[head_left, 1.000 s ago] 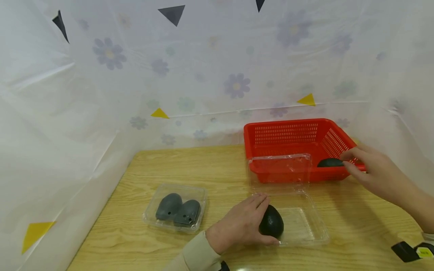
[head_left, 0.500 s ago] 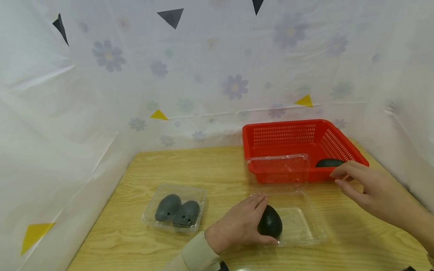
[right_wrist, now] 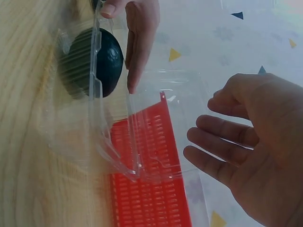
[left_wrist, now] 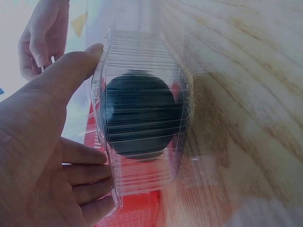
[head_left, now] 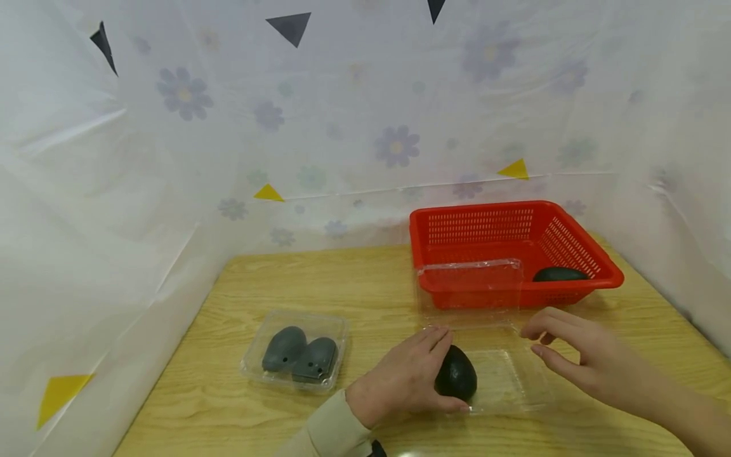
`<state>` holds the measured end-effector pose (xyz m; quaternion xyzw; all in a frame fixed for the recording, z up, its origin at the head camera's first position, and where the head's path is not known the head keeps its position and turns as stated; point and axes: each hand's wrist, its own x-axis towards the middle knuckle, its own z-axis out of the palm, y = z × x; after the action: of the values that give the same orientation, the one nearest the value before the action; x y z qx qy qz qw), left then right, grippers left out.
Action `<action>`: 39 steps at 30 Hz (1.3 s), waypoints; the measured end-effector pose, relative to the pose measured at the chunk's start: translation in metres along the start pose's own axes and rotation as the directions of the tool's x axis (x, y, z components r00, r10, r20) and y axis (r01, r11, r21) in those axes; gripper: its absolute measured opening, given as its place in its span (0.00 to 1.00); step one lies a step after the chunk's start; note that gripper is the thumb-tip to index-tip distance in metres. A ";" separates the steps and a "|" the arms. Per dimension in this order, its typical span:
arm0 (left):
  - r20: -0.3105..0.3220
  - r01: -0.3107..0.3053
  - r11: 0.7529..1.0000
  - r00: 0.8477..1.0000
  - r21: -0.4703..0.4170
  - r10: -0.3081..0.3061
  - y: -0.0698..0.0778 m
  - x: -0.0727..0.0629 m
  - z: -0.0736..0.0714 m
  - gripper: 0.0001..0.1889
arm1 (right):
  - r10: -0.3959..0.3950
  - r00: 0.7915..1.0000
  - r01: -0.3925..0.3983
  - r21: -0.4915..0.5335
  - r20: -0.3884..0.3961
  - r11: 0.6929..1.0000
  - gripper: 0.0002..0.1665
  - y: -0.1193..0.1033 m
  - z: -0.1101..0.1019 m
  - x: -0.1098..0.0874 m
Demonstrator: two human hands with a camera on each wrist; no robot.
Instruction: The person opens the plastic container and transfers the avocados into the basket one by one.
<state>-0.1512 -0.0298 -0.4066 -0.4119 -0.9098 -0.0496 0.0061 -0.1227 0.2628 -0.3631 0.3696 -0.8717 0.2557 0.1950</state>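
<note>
Nearest, toward the unseen near edge of the pale wood-grained table [head_left: 171, 412], the left hand [head_left: 400, 374] spans the left end of a clear rectangular plastic box [head_left: 502, 381], its fingers together and nearly straight, its thumb stretched well apart from them along the near rim (how firmly it presses, I cannot tell). Inside, at the box's left end, sits a glossy dark green, egg-shaped piece [head_left: 457, 374], with bare floor to its right; the hinged clear plastic lid [head_left: 468, 298] stands raised along the far rim. By the box's right end the right hand [head_left: 588, 362] hangs with loosely bent fingers, slightly parted and pinching nothing. Nearer the table's left edge, a second clear plastic box [head_left: 311, 324] looks closed over two grey-green, rounded pieces, a left one [head_left: 283, 349] and a right one [head_left: 315, 360], side by side. Farthest, near the table's far right corner, a red slotted plastic basket [head_left: 485, 225] holds a dark green, smooth rounded piece [head_left: 559, 274] in its near right corner. Judging by this layout, one box seems finished and the other half filled: what appears left is the piece in the basket, the vacant space and the raised lid.
</note>
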 end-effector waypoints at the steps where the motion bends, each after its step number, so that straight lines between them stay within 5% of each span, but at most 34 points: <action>1: 0.000 0.001 1.000 1.000 0.000 -0.001 0.000 0.000 0.000 0.55 | -0.006 1.000 0.006 0.017 0.005 1.000 0.32 0.000 0.003 -0.001; 11: 0.002 0.016 1.000 1.000 0.001 -0.016 0.001 0.001 0.000 0.55 | -0.070 0.997 0.062 0.156 0.045 0.986 0.33 0.001 0.033 -0.009; 19: 0.005 0.025 1.000 1.000 -0.006 -0.025 0.001 0.000 0.000 0.55 | 0.042 0.987 -0.062 0.126 0.154 0.990 0.25 -0.005 0.045 -0.012; 27: -0.008 0.017 1.000 1.000 -0.003 -0.017 0.002 0.000 -0.001 0.55 | 0.052 0.966 -0.091 0.146 0.252 0.985 0.22 -0.003 0.052 -0.015; 39: -0.008 0.020 1.000 1.000 -0.009 -0.020 0.001 0.000 0.000 0.55 | -0.049 0.966 0.002 0.181 0.255 0.983 0.24 0.006 0.062 -0.020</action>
<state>-0.1504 -0.0297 -0.4070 -0.4026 -0.9137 -0.0554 0.0072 -0.1237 0.2407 -0.4251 0.4271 -0.8583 0.2802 0.0488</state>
